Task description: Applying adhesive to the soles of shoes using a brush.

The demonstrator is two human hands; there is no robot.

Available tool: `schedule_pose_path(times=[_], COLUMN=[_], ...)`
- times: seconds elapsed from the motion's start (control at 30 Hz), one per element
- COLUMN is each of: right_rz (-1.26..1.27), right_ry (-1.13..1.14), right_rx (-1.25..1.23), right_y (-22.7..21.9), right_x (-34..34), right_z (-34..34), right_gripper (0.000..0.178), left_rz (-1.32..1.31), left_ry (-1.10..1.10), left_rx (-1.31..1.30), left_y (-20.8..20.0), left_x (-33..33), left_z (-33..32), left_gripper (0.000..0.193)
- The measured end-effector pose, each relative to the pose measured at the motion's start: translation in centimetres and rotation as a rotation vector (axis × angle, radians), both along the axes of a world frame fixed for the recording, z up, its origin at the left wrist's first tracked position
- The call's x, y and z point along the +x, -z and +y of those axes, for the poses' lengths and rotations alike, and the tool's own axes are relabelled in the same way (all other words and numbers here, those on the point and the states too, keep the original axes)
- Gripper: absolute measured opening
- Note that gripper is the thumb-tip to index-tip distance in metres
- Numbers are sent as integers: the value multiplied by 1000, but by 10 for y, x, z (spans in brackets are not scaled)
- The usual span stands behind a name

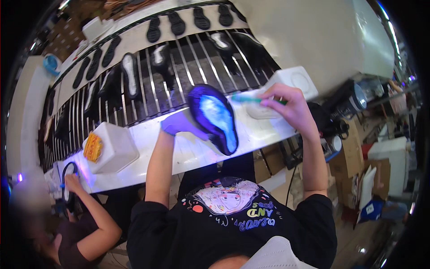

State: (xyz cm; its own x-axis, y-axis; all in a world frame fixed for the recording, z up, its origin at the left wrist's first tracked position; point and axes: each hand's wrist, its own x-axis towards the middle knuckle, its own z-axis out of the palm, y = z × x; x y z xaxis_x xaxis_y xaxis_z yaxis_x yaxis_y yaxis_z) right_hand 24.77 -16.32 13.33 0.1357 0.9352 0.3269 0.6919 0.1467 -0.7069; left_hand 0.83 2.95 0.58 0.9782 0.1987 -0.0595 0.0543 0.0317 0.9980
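Note:
My left hand (181,124), in a pale purple glove, grips a dark shoe upper (218,117) with its underside turned up. Blue-violet light makes the pale middle of that underside glow, inside a dark rim. In my bare right hand (289,102) is a slim green-handled brush (251,97), pinched between thumb and fingers. The brush's tip points left and stops close to the right side of the upper; I cannot tell whether they touch. Beneath both hands runs the white ledge (154,154) of the work line.
Beyond the ledge, a rack of metal bars (182,58) carries several dark uppers; black soles (177,23) lie on the strip behind. A white block (114,145) bears an orange-yellow piece, left. White container (293,80), right. A co-worker's hand (72,183) holds a shoe part. Cardboard boxes (347,157) stand right.

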Motion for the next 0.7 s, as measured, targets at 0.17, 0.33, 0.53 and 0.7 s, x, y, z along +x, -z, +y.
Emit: schedule_pose_path(times=[0.17,0.33,0.53,0.7], right_rz=[-258,-520,-470,771], right_ry=[559,654,596,574], right_rx=[-275,-345,-388,-336], right_y=[107,154,159,180], right_x=[41,21,33,51], right_z=[-40,-31,-29,-53], right_gripper=[13,12,15,24], left_rz=[-47,-245,-219,-79], left_ry=[-326,-549,-390,-349], left_rx=[-150,-392,-1453,-1361], left_y=[58,102,125,120], left_x=[-34,-41,-20,-11], left_z=[-8,-31,-97,-128], left_gripper=[91,79,94,70])
